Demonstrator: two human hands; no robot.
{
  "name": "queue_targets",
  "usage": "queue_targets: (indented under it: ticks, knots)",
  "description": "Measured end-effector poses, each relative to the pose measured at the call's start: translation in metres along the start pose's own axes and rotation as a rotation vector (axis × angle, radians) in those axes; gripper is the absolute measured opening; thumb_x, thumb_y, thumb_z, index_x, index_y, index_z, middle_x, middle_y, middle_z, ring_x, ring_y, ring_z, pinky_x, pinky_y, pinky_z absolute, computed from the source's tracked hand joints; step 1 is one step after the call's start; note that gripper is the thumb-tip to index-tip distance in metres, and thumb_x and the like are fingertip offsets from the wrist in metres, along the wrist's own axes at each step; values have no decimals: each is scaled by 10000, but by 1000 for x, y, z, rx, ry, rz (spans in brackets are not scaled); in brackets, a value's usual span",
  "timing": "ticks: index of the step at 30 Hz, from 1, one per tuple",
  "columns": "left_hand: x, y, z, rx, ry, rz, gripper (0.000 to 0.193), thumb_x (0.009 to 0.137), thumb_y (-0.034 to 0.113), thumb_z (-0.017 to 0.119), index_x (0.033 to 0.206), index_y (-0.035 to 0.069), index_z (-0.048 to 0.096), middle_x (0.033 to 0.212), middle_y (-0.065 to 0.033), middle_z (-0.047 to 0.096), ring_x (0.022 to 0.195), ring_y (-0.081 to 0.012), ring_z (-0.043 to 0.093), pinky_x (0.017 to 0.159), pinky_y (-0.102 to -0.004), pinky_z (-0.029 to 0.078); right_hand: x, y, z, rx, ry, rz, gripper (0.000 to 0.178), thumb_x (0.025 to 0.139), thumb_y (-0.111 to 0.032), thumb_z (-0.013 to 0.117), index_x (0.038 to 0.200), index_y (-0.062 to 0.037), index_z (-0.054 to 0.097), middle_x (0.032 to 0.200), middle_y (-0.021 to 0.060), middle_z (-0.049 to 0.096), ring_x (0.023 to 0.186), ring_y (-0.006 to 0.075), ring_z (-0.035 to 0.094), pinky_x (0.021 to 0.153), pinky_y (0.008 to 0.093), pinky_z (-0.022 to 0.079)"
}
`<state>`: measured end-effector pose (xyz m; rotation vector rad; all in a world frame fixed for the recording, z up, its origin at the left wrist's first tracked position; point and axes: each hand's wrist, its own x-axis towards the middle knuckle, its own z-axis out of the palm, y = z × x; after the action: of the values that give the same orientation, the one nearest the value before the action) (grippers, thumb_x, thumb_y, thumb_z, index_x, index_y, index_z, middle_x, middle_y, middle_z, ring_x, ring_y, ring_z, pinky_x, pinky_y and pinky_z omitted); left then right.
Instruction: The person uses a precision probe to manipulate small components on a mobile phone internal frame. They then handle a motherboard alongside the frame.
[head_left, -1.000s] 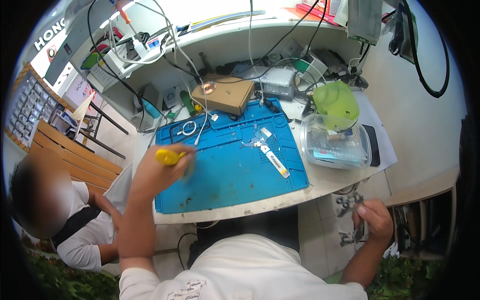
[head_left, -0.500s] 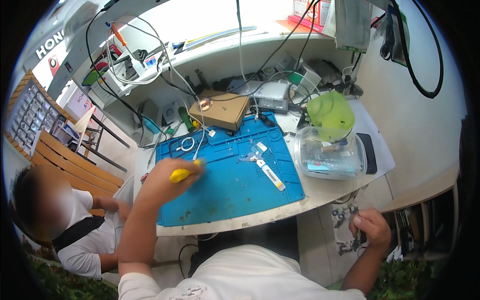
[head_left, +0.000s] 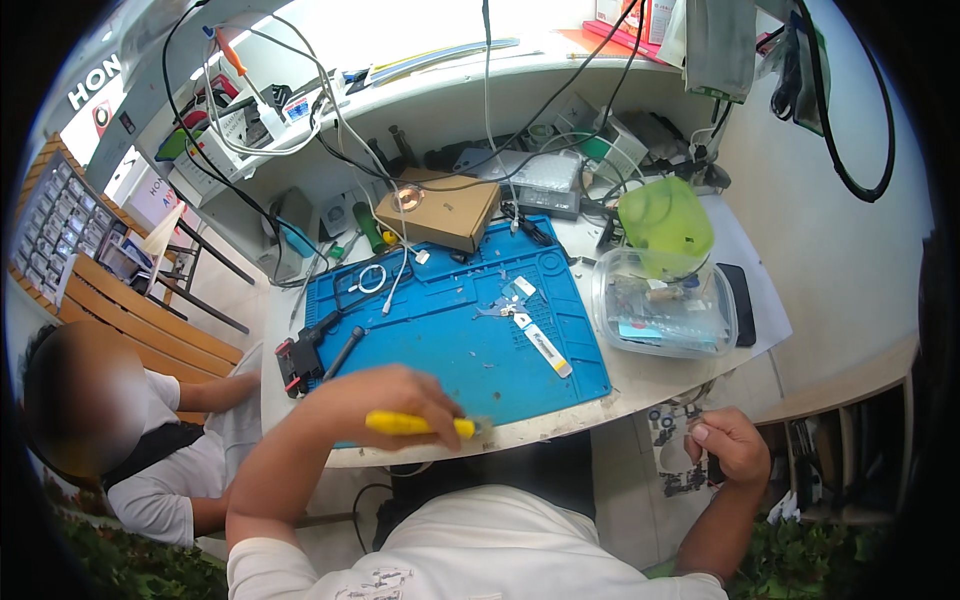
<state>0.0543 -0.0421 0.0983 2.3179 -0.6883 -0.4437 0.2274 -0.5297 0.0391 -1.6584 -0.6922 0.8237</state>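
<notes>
My left hand (head_left: 425, 400) is closed round a yellow-handled brush (head_left: 393, 422), above the near edge of the blue work mat (head_left: 430, 345). Its tip, pointing right, is blurred over the table edge. Off to the right, past the table's front edge, my right hand (head_left: 733, 445) pinches a thin flat panel (head_left: 668, 455) dotted with small dark parts; I cannot make out its exact kind. On the mat lie a white strip-like tool (head_left: 545, 347), small blue and white scraps (head_left: 505, 303) and a coiled white cable (head_left: 371, 279).
A black clamp-like tool (head_left: 300, 362) and a dark rod (head_left: 344, 352) lie at the mat's left. Behind stands a cardboard box (head_left: 440, 212). At right are a clear plastic tub (head_left: 660, 335), its green lid (head_left: 665, 218) and a black phone (head_left: 737, 300). Another person (head_left: 150, 430) sits at left.
My left hand has come right and nearer with the brush, uncovering the clamp-like tool and rod. My right hand has shifted slightly left and nearer the table with the panel.
</notes>
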Motion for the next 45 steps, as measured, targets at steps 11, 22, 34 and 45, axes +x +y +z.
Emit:
queue_targets:
  ticks: [11, 22, 34, 45]
  knots:
    - [20, -14, -40, 157, 171, 45, 223, 909, 66, 896, 1081, 208, 911, 1189, -111, 862, 1090, -318, 808, 926, -423, 651, -34, 7, -6, 41, 86, 1, 401, 1105, -187, 597, 778, 32, 675, 738, 113, 692, 684, 192, 626, 672, 351, 485]
    - [23, -10, -37, 191, 67, 57, 255, 911, 61, 859, 1113, 211, 899, 1287, -107, 845, 1144, -321, 784, 968, -439, 640, -37, 14, -3, 12, 91, -2, 401, 1095, -229, 607, 792, 24, 678, 735, 76, 673, 696, 169, 591, 684, 334, 458]
    - [47, -28, -28, 179, 165, -60, 241, 901, 31, 861, 1081, 190, 889, 1148, -92, 861, 1134, -306, 805, 955, -432, 655, -13, 5, 6, -41, 20, 37, 421, 1114, -232, 609, 790, 25, 686, 742, 67, 678, 707, 149, 590, 694, 339, 464]
    - [63, -45, -52, 236, 265, -149, 151, 919, 113, 895, 1054, 180, 906, 1114, -109, 867, 997, -315, 811, 899, -406, 647, -13, -2, 7, 9, -21, 7, 430, 1121, -240, 620, 787, 26, 666, 739, 90, 676, 711, 170, 613, 699, 350, 485]
